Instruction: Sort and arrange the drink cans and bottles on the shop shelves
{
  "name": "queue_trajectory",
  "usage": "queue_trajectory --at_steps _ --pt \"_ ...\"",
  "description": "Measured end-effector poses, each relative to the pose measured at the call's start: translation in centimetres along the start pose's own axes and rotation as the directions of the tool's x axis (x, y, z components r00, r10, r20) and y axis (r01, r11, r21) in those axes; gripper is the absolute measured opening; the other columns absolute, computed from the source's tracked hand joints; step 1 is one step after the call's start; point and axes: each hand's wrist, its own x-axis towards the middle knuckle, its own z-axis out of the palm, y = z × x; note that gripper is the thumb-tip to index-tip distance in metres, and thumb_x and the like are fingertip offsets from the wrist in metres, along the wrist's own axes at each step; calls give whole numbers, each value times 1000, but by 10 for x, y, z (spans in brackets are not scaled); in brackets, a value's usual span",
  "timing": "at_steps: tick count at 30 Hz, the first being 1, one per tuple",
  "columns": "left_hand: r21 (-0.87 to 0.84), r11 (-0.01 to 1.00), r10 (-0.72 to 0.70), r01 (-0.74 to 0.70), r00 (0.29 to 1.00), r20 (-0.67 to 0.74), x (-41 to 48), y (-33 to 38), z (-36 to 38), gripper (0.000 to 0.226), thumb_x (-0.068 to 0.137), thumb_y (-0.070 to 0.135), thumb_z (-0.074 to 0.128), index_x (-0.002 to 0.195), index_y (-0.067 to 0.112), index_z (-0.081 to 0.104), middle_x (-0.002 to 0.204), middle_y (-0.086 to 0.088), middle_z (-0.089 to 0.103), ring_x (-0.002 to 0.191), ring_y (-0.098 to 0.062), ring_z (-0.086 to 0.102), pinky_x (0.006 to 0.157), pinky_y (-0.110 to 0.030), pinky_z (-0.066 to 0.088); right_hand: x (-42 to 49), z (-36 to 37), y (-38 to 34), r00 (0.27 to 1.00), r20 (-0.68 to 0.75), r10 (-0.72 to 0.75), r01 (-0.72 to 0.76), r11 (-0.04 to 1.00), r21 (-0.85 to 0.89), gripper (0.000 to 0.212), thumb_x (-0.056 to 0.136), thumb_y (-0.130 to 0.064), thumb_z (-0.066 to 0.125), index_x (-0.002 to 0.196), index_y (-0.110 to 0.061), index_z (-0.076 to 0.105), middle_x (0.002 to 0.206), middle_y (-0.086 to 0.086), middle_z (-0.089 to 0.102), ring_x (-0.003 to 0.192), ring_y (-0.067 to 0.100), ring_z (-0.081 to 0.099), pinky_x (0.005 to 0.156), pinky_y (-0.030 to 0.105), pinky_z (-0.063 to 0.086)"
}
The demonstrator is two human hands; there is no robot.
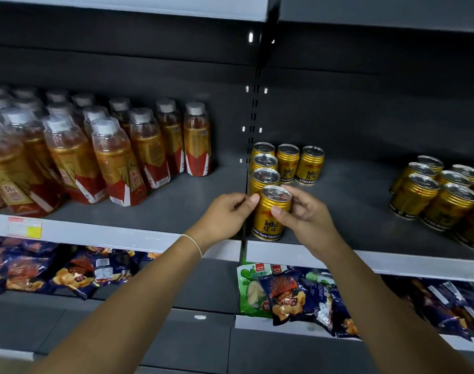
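The grey shelf (351,206) carried rows of amber drink bottles (114,157) with gold-and-red labels across its left half, and a cluster of gold cans (446,201) at its right edge. Blue snack packets (68,268) lay on the lower shelf (203,287). A short column of cans (265,163) ran back from the front edge near the middle upright. The front Red Bull can (271,220) stood upright there, seemingly resting on the shelf. The left hand (225,214) and right hand (308,214) held it from either side, fingers (277,211) clamped on its upper part. A thin bracelet (194,242) circled the left wrist.
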Motion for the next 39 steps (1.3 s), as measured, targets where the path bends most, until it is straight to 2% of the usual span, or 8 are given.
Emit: queue_trajectory --at_steps 2,4,9,14,21,27,33,39 --pt "-5 1000 -13 13 1000 -22 -3 -4 -3 65 88 59 49 82 -4 61 84 -24 65 75 -20 60 80 -53 54 -1 4 4 1000 9 -11 12 1000 -29 55 79 -18 78 130 -22 60 124 2 70 119 19 64 96 34 54" --pt "-23 1000 2 -3 999 -35 -5 -8 -4 70 89 59 48 85 -10 56 88 -32 61 74 -24 56 83 -57 52 -1 8 6 1000 11 -12 13 999 -46 64 78 -18 78 137 -14 54 129 4 67 123 20 61 103 42 50" --pt "-56 998 9 -13 998 -59 -5 -13 -3 63 87 58 51 88 -4 64 89 -21 68 78 -21 62 85 -52 53 -6 12 10 998 -50 -27 22 995 -98 64 72 -23 82 131 -23 58 128 0 68 121 17 62 102 39 51" --pt "-103 995 -11 11 1000 1 -1 -15 -4 53 84 61 55 99 14 73 95 3 75 92 -10 69 85 -26 55 -6 7 11 999 -42 -2 -5 985 -172 64 66 -29 85 125 -30 60 120 -6 71 112 13 67 96 35 55" --pt "-132 990 -49 48 999 -5 2 -16 -2 53 79 64 58 98 16 73 87 12 74 77 5 65 65 -9 47 -4 4 15 996 -78 33 -44 988 -147 71 57 -23 89 121 -30 59 119 -5 71 111 13 67 93 29 55" --pt "-147 988 -42 37 998 -36 3 -18 2 47 81 62 56 92 20 74 78 19 72 72 8 64 62 -6 44 -4 9 16 994 -99 38 -54 984 -170 63 58 -31 87 114 -34 60 114 -13 72 109 9 68 92 24 55" --pt "-113 992 -50 47 999 -16 2 -17 -1 52 82 67 50 97 22 72 77 22 70 74 8 63 65 -6 45 -6 15 14 995 -102 11 -33 974 -222 62 69 -25 85 123 -33 56 121 -5 69 112 10 66 97 32 54" --pt "-46 998 -51 50 999 -21 0 -16 0 58 84 70 47 103 21 72 97 10 74 89 -1 67 85 -23 53 -6 16 15 994 -112 12 -39 970 -239 60 74 -15 84 124 -31 55 122 -6 68 112 9 66 99 34 53"
